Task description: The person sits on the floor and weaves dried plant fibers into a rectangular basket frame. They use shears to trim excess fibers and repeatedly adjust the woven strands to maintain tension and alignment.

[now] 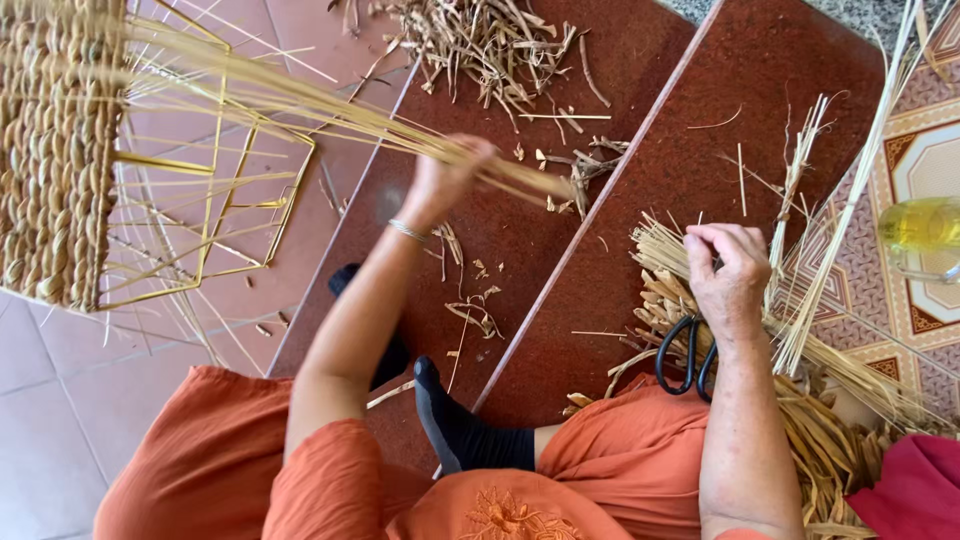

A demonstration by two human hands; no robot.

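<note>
place: home weaving spot | signs: red stone steps [640, 150], tiled floor [60, 400], straw scraps [480, 40], half-woven basket [55, 150]

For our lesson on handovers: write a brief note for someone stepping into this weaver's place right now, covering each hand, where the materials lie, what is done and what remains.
Left hand: closed around the loose straw strands that run up to the basket.
Right hand: on the straw pile beside the lap, just above the black scissors; whether it grips anything cannot be told.
Basket: upper left, one side woven, the yellow wire frame bare on the other.
Trimmings lie on the red steps.
Done: the woven part. Left: the bare frame.
</note>
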